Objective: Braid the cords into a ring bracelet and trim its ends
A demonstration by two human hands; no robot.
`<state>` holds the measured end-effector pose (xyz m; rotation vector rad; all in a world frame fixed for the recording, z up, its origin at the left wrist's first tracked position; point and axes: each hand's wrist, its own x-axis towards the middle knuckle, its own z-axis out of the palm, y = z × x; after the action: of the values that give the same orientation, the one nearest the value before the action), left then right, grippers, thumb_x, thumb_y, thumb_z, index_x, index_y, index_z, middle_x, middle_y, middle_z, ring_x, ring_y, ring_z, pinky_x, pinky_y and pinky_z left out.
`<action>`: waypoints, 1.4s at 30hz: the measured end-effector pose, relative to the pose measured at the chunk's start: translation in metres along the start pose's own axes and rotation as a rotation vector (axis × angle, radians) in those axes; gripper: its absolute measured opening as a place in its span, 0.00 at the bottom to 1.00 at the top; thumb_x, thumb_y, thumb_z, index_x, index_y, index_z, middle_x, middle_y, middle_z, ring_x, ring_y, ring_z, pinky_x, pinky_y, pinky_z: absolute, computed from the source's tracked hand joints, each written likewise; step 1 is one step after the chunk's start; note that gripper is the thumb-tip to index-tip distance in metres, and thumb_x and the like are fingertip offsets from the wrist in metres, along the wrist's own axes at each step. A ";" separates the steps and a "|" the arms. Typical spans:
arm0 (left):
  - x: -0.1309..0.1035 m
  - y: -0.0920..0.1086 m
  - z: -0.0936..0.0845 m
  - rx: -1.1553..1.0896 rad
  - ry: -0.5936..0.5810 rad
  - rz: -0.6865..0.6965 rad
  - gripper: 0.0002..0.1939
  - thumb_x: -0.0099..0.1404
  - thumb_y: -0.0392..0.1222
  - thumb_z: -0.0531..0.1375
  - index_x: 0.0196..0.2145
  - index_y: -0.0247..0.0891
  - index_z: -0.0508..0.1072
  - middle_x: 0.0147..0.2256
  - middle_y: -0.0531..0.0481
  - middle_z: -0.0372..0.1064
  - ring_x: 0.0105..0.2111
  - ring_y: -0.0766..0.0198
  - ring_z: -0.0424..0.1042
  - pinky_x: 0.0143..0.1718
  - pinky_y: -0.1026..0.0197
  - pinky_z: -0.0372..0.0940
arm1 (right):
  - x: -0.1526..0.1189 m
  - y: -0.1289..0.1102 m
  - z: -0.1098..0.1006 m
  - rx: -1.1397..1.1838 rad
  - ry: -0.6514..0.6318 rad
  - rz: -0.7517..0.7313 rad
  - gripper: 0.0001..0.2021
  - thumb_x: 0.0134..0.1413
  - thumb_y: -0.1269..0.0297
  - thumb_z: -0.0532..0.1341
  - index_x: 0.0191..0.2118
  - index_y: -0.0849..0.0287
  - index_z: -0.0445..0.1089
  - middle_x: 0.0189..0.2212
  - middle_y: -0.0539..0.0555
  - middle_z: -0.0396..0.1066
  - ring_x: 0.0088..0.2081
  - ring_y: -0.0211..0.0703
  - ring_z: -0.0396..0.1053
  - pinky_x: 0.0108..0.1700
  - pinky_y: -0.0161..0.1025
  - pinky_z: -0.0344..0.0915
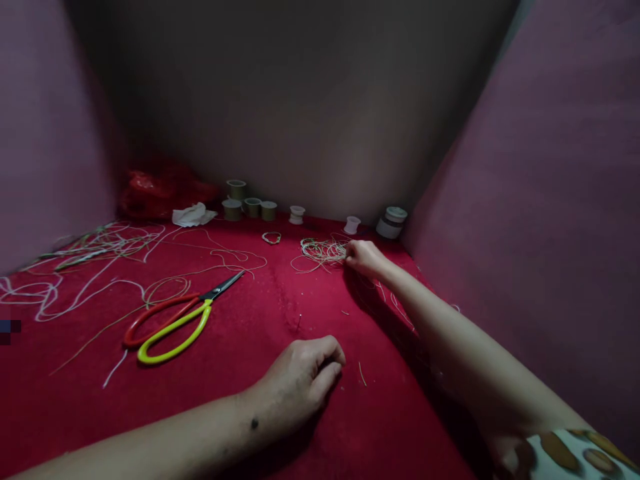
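My left hand (313,377) rests on the red cloth with its fingers curled in and its thumb bent against them. Nothing sticks out of it. Farther off, my right hand (364,259) has its fingers closed at the right edge of a loose tangle of pale and green thread (324,251). Its fingertips are partly hidden. A small braided loop (271,238) lies left of that tangle. Between the two hands a pin (299,321) stands in the cloth. Scissors (193,313) with one red and one yellow handle lie left of my left hand, blades slightly apart.
Along the back wall stand green thread spools (233,209), a white spool (297,215), a pale spool (352,225) and stacked white rolls (391,223). A red plastic bag (160,190) and crumpled white tissue (194,215) are at back left. Loose threads (95,250) spread across the left side.
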<state>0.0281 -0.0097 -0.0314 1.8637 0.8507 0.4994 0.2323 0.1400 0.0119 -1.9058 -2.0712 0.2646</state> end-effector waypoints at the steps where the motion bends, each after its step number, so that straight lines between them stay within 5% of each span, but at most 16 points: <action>1: 0.000 -0.001 0.000 0.000 0.001 0.003 0.06 0.62 0.35 0.50 0.29 0.38 0.64 0.21 0.58 0.56 0.21 0.69 0.57 0.23 0.67 0.54 | -0.001 0.003 -0.010 0.048 0.028 0.013 0.04 0.45 0.76 0.58 0.26 0.61 0.68 0.23 0.55 0.71 0.29 0.44 0.70 0.31 0.36 0.62; 7: 0.003 -0.004 0.001 -0.028 -0.023 -0.016 0.05 0.63 0.37 0.50 0.30 0.38 0.65 0.21 0.58 0.58 0.20 0.69 0.59 0.22 0.67 0.55 | -0.025 0.011 -0.087 0.381 0.315 0.002 0.02 0.51 0.72 0.54 0.31 0.59 0.62 0.22 0.48 0.65 0.22 0.33 0.64 0.27 0.32 0.63; 10: 0.004 -0.006 0.001 -0.042 -0.035 -0.026 0.05 0.63 0.38 0.50 0.30 0.38 0.64 0.21 0.58 0.58 0.19 0.69 0.60 0.22 0.67 0.56 | -0.038 0.011 -0.119 0.846 0.501 -0.133 0.05 0.43 0.74 0.58 0.28 0.59 0.62 0.20 0.46 0.63 0.19 0.32 0.62 0.25 0.34 0.64; 19: 0.001 0.000 0.000 -0.029 -0.015 -0.029 0.06 0.63 0.38 0.50 0.30 0.38 0.65 0.21 0.58 0.59 0.20 0.69 0.61 0.23 0.66 0.57 | -0.069 -0.005 -0.166 1.029 0.741 -0.155 0.09 0.44 0.81 0.55 0.25 0.59 0.61 0.17 0.46 0.63 0.18 0.35 0.65 0.26 0.40 0.63; 25: 0.001 0.000 0.001 -0.024 0.000 -0.017 0.05 0.63 0.37 0.51 0.31 0.38 0.66 0.21 0.58 0.59 0.20 0.70 0.61 0.22 0.67 0.57 | -0.070 0.008 -0.151 1.000 0.834 -0.133 0.09 0.41 0.82 0.56 0.24 0.61 0.64 0.16 0.48 0.64 0.17 0.35 0.64 0.26 0.41 0.64; 34: 0.001 -0.001 0.000 -0.003 0.004 -0.010 0.05 0.63 0.37 0.51 0.31 0.38 0.66 0.23 0.57 0.62 0.20 0.70 0.63 0.23 0.67 0.58 | -0.082 0.034 -0.080 1.012 0.508 0.108 0.06 0.35 0.71 0.64 0.25 0.60 0.66 0.19 0.48 0.66 0.17 0.35 0.64 0.20 0.35 0.62; 42: 0.003 0.002 -0.002 0.010 -0.025 -0.025 0.07 0.64 0.42 0.51 0.31 0.38 0.66 0.22 0.58 0.59 0.20 0.70 0.60 0.23 0.67 0.56 | -0.095 0.048 -0.071 1.039 0.438 0.142 0.09 0.40 0.65 0.60 0.31 0.58 0.60 0.26 0.49 0.65 0.22 0.33 0.62 0.28 0.37 0.66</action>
<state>0.0291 -0.0067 -0.0291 1.8625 0.8602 0.4561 0.3085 0.0451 0.0520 -1.2776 -1.1276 0.7098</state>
